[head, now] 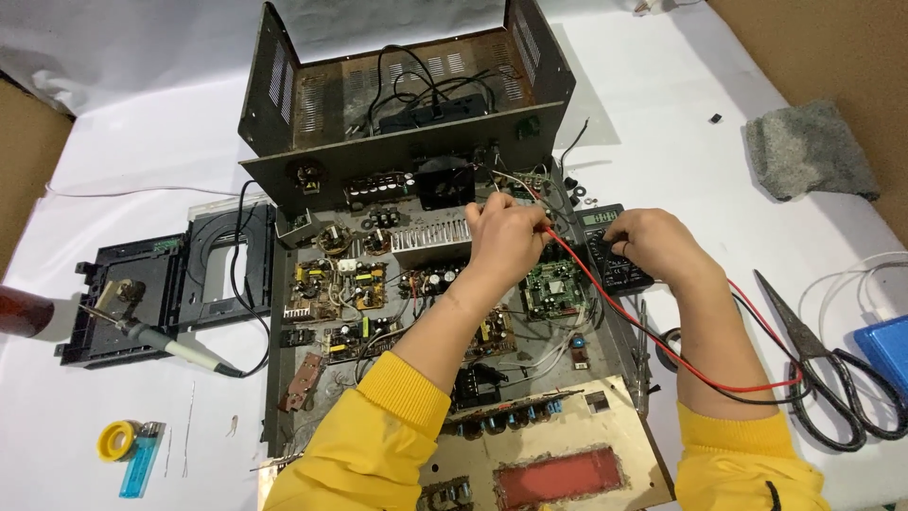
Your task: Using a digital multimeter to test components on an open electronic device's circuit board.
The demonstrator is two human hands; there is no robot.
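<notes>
Fingers of the left hand [506, 232] pinch the red probe lead [605, 293] over the opened amplifier chassis [378, 284].
Right hand [653, 244] rests on the black multimeter [610, 248] at the chassis's right edge, fingers curled, seemingly pressing it. Scissors [823, 369] lie right on the tabletop [662, 123]; a soldering iron [165, 343] lies left.
</notes>
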